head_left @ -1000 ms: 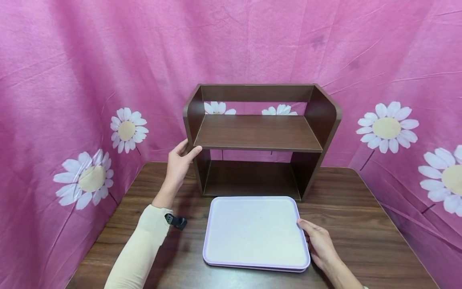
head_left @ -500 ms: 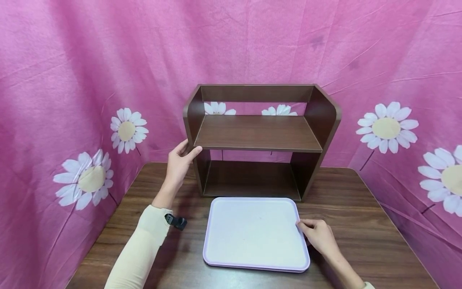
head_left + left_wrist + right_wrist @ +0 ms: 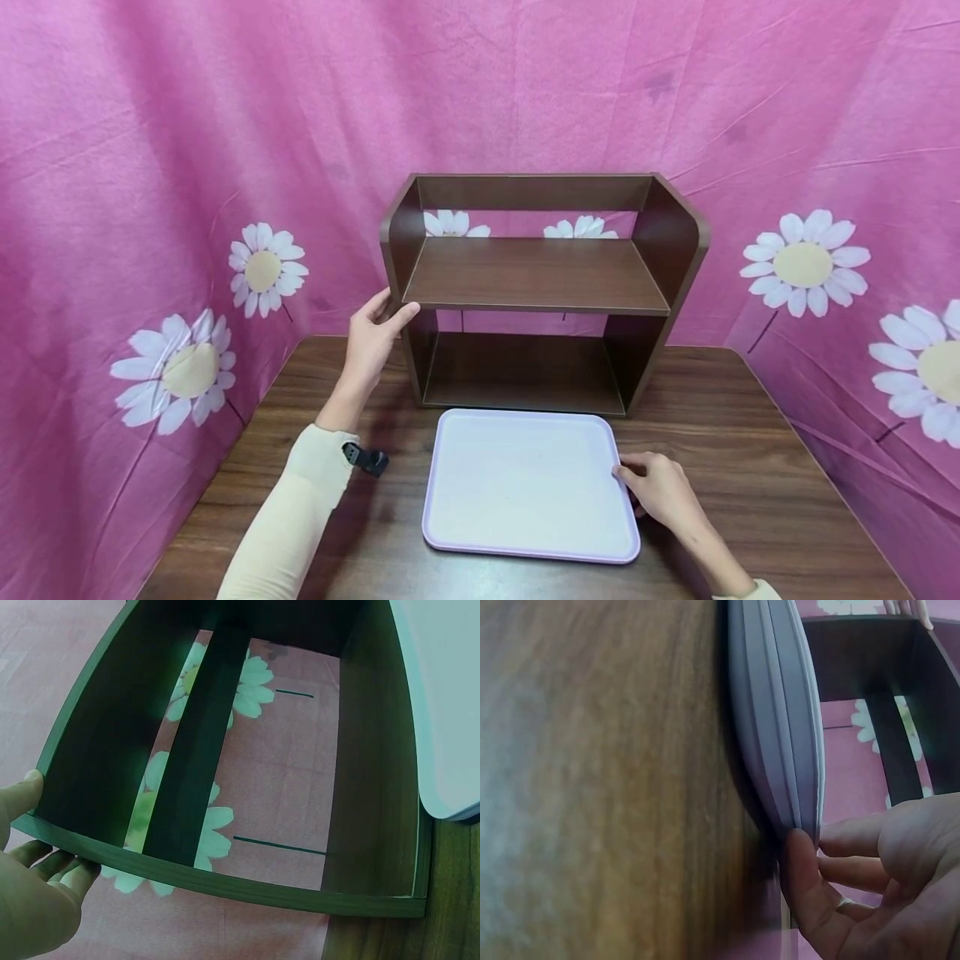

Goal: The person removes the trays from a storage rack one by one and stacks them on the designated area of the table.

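In the head view a stack of flat, pale trays (image 3: 528,487) with lilac rims lies on the wooden table, in front of a dark brown two-tier shelf (image 3: 536,275). My right hand (image 3: 660,492) pinches the stack's right edge. The right wrist view has the tray stack (image 3: 780,727) edge-on, showing its layered rims, thumb on one side and fingers on the other. My left hand (image 3: 371,337) grips the shelf's left side panel, thumb at the front edge. In the left wrist view the fingers of my left hand (image 3: 37,900) reach round the outside of that panel.
Pink cloth (image 3: 525,92) with large white daisies hangs behind and on both sides. Dark wood tabletop (image 3: 735,450) extends around the trays and shelf. A small black device (image 3: 365,459) is strapped at my left sleeve cuff.
My right hand has shifted its hold slightly along the trays' right edge. The trays' lower right corner has moved a little left, and their rims line up more closely. My left hand stays put.
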{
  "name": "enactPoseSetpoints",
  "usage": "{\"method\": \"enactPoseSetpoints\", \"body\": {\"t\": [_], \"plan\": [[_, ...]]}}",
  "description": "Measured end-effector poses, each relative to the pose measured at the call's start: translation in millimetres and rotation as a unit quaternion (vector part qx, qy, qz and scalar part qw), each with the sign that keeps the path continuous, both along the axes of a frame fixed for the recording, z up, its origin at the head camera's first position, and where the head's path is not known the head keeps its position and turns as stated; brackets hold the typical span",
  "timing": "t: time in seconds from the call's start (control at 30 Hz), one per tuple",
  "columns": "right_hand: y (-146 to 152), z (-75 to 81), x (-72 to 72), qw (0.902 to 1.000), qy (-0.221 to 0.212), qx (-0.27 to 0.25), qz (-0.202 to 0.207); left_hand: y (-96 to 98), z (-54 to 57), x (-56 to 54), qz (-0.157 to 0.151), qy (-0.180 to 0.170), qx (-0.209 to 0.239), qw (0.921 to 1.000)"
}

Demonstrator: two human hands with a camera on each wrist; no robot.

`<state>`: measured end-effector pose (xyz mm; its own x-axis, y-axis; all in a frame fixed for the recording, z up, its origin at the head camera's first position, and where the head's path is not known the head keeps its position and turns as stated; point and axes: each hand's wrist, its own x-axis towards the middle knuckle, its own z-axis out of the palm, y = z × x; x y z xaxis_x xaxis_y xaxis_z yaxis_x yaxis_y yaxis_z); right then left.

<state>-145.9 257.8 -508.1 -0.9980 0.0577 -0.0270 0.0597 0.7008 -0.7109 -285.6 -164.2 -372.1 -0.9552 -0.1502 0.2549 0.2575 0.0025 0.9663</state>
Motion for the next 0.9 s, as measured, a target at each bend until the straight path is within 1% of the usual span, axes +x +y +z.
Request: {"method": "enactPoseSetpoints", "body": {"t": [0.13,0.3,0.43,0.57,0.67,0.73,0.8,0.87,0.9], "plan": [[0,0.1,-0.1,0.9999,-0.012,-0.011,0.002,-0.2,-0.5,-0.9,-0.001,-0.004,-0.002,1.0],[-1,-0.5,-0.2,0.9998,-0.012,-0.019,0.002,-0.9,-0.9,-1.9,-0.001,-0.001,0.0,1.0],[0,0.2,-0.6,0.9996,-0.012,-0.025,0.006,-1.5,-1.2,-0.1,0.001,-0.004,-0.001,1.0],[3,3.9,-1.7,0.9999,-0.009,-0.007,0.011,-3.3,-3.9,3.8,0.01,-0.006,-0.005,0.9999],[7,8.7,-4.1,0.9999,0.002,0.004,0.015,-7.7,-8.5,7.4,0.027,0.0,-0.015,0.9995],[10,13.3,-5.4,0.9997,0.012,0.001,0.021,-11.7,-12.9,10.0,0.033,0.01,-0.015,0.9993],[14,18.4,-6.1,0.999,0.03,-0.001,0.033,-17.2,-18.8,12.7,0.034,0.019,-0.015,0.9991],[18,24.4,-6.7,0.9973,0.057,0.009,0.047,-23.4,-25.9,15.7,0.028,0.029,-0.017,0.999],[20,27.6,-7.1,0.9958,0.072,0.017,0.054,-26.8,-30.0,17.5,0.026,0.03,-0.026,0.9989]]}}
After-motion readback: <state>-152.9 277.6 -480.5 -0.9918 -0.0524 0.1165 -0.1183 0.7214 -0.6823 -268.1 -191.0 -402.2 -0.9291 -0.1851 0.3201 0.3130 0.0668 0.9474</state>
